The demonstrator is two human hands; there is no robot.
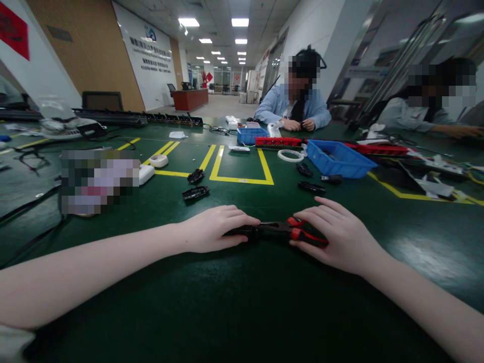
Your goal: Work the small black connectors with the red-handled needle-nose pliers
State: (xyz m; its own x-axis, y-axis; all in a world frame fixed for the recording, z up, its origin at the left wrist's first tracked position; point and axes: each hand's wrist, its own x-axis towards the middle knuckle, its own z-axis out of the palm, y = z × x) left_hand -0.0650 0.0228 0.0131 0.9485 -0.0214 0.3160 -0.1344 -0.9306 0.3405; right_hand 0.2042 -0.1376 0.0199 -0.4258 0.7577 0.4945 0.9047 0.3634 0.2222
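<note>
— Where are the pliers point(282, 229) lying?
— On the bench point(242, 302), near its near edge, between both hands.
— What is the right hand point(335, 234) doing?
— Resting flat, fingers apart, over the red handles.
— And the left hand point(215, 228)?
— Covering the dark tip, fingers loosely curled.

Wall sign point(151, 50), far beyond the fingertips: lettering too small to read. Red banner point(14, 27): characters illegible.
</note>
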